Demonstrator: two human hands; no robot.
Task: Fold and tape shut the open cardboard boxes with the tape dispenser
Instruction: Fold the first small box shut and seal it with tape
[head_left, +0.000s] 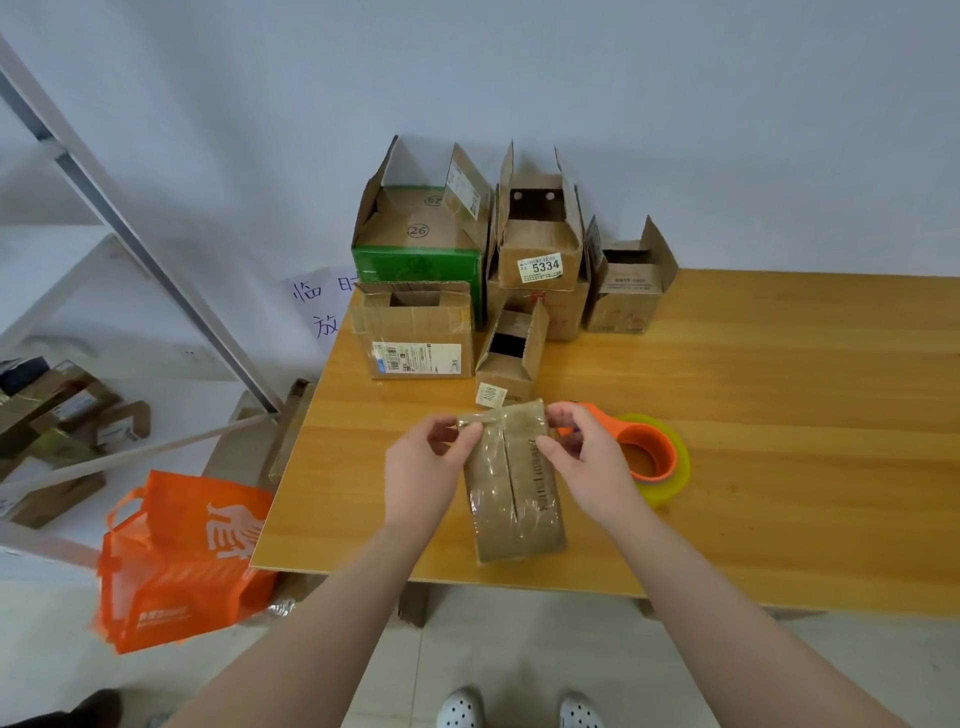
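A small brown cardboard box lies on the wooden table near its front edge, its flaps folded shut and covered with clear tape. My left hand pinches its far left corner. My right hand holds its far right edge with curled fingers. An orange tape dispenser with a roll of yellowish clear tape lies just right of the box, behind my right hand.
Several open cardboard boxes stand at the table's back left, one green-sided and one labelled 5334. An orange bag sits on the floor at the left. A metal shelf holds more boxes.
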